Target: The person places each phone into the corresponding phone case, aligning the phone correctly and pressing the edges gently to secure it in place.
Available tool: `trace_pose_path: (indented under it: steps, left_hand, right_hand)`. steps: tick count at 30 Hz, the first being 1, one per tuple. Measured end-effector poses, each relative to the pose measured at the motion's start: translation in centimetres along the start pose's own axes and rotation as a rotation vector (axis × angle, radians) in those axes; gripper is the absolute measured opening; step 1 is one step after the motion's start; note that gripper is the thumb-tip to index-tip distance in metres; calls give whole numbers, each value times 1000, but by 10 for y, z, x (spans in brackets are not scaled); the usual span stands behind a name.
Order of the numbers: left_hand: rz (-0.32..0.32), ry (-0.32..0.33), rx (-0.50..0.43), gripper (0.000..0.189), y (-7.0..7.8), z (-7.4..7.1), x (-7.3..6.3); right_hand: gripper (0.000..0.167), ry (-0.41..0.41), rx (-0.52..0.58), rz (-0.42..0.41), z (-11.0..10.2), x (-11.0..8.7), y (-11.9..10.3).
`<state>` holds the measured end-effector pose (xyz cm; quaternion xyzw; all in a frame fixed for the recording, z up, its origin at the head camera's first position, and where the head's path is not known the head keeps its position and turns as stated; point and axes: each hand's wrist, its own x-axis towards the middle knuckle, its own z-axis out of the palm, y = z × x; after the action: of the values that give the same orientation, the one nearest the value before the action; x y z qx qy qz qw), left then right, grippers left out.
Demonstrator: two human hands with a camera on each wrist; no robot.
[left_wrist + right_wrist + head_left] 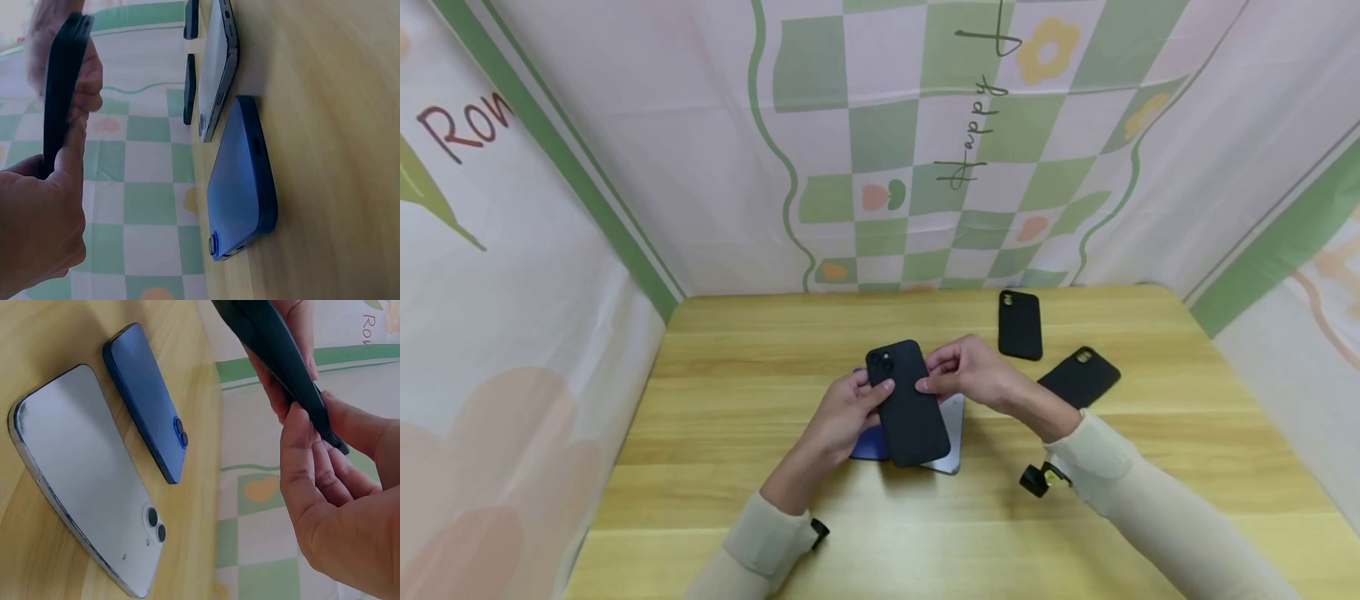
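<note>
We saw the left hand nearly closed at ten o'clock of the black phone, thumb over its back; the right hand pinched its edge at two o'clock, the paired grips presumably steadying it aloft. Beneath, on the table, we counted two more phones: a blue phone toward seven, a silver phone toward four. Beyond lay two cases: a nearer case at three, a farther case at two.
</note>
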<state>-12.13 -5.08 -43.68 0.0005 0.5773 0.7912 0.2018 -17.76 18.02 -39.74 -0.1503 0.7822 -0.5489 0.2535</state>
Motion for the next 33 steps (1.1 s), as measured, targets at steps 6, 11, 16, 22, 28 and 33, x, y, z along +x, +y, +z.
trace_pose_path:
  steps: [6, 11, 16, 22, 28, 33]
  left_hand:
    - [12, 33, -51, 41, 4, -1, 1]
    - [44, 53, -108, 43, 5, 1, 1]
    - [75, 75, -130, 43, 6, 3, 1]
    - [83, 130, -154, 44, 9, 3, 0]
    - [102, 174, -164, 44, 14, 2, 0]
    - [114, 185, -168, 44, 15, 2, 0]
  right_hand:
    - [17, 28, -26, -2, 3, -2, -1]
    - [25, 83, -28, 0, 7, -3, -1]
    - [25, 100, -50, 1, 10, -5, 1]
    - [23, 89, -18, 3, 14, -8, 4]
    - [25, 115, -5, 36, 19, -11, 8]
    - [26, 150, 16, 46, 23, -13, 11]
